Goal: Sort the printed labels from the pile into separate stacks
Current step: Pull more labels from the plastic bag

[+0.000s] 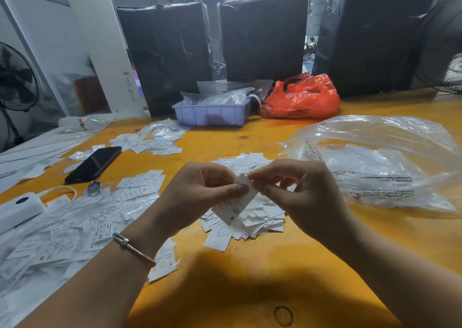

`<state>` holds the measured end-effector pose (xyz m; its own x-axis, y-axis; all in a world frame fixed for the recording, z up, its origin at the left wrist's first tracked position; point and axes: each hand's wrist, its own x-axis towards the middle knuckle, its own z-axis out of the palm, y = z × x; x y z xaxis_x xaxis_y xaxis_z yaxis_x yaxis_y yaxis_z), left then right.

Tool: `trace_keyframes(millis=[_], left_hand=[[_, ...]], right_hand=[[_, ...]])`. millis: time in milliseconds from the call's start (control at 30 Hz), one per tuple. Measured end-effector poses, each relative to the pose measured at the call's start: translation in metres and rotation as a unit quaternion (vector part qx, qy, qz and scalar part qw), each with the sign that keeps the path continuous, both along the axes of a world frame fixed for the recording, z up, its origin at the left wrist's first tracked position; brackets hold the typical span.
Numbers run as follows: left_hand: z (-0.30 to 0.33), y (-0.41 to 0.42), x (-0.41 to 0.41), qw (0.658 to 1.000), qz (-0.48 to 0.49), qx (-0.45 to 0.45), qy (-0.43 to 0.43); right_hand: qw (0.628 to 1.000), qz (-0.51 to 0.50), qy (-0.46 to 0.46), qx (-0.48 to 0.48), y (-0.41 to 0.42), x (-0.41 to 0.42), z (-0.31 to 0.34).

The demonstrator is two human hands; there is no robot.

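Both hands up over the table (pixel 312 265): left hand (pixel 200 192) and right hand (pixel 297 190) pinch one label (pixel 233 209) above the pile (pixel 260 217).

hands (pixel 246 190): 2 | phone (pixel 93 164): 1 | black bales (pixel 262 35): 3 | fans (pixel 15 77): 2

Near centre: bare desk (pixel 250 277), open for hands, only a rubber band (pixel 283 315).
Left: loose labels (pixel 75 222), phone (pixel 93 164), white box (pixel 17 211) crowd it.
Right: clear bag (pixel 375 162) blocks.
Far: purple tray (pixel 212 115), red bag (pixel 302 97), black bundles (pixel 262 35) wall it.
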<state>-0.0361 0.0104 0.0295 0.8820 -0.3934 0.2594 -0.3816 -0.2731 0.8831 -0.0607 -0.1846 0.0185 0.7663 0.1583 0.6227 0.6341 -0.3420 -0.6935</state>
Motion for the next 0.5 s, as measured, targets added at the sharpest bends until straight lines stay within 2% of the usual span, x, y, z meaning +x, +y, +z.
trace_keyframes(millis=[167,233,300,367,433,500], left_hand=[[-0.002,0.000,0.002,1.000,-0.004,0.011,0.005],[0.000,0.002,0.002,1.000,0.004,0.014,0.003],[0.002,0.006,0.004,0.999,0.020,0.028,0.002],[0.004,0.013,0.009,0.997,0.048,0.063,0.002],[0.003,0.021,0.015,0.989,0.086,0.118,-0.001],[0.001,0.030,0.022,0.976,0.128,0.175,0.003]], right_hand=[[0.998,0.042,0.035,-0.032,-0.001,0.001,0.001],[0.999,0.019,0.025,-0.028,-0.007,0.006,0.002],[0.998,-0.063,-0.005,-0.027,-0.020,0.015,0.002],[0.979,-0.187,-0.021,-0.072,-0.037,0.027,0.001],[0.945,-0.289,0.013,-0.149,-0.053,0.039,-0.002],[0.912,-0.348,0.070,-0.206,-0.066,0.048,-0.008]])
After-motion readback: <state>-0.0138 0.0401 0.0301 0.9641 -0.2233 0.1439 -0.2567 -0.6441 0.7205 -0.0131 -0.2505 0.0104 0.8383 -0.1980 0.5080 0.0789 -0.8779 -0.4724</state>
